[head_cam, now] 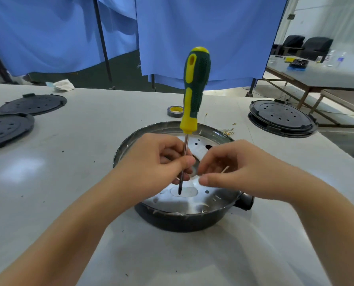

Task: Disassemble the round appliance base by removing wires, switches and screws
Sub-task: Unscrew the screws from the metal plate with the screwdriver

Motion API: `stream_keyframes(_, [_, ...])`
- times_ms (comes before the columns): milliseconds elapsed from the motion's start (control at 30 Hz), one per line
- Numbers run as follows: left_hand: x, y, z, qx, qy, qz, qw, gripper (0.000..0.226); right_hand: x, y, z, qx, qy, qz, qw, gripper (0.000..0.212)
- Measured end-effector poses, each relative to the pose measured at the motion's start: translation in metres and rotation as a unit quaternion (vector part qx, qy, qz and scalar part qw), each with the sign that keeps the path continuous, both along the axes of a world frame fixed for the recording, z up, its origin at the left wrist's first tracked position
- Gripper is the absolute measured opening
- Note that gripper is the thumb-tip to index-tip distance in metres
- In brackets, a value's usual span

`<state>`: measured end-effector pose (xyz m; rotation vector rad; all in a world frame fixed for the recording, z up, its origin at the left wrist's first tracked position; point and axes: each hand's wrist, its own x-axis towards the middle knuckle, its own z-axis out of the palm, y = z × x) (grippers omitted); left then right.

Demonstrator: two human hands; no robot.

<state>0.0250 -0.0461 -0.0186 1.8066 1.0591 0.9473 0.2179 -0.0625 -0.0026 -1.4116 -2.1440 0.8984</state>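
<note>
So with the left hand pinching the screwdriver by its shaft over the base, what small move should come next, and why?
Probably the right hand should let go of the thin wire end and take the screwdriver by its handle. The left hand holds only the shaft, the handle stands free above, and the tip sits at the slot in the metal plate of the round base, so nothing can turn it yet.

Bright light is coming from above and shining in a white patch on the table (21,170). The edges are bending. Far things are looking blurry.
</note>
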Motion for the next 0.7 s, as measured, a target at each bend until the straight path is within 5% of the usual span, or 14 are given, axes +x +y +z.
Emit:
stream_keyframes(200, [-0.009, 0.010, -0.003, 0.033, 0.048, 0.069, 0.996, 0.012, -0.020, -0.001, 0.027, -0.078, -0.331, 0.051, 0.939, 0.028])
stream_keyframes(700, [-0.001, 0.011, -0.013, 0.081, 0.134, 0.092, 0.983, 0.020, -0.056, 0.013, 0.033, -0.149, -0.420, 0.121, 0.887, 0.014])
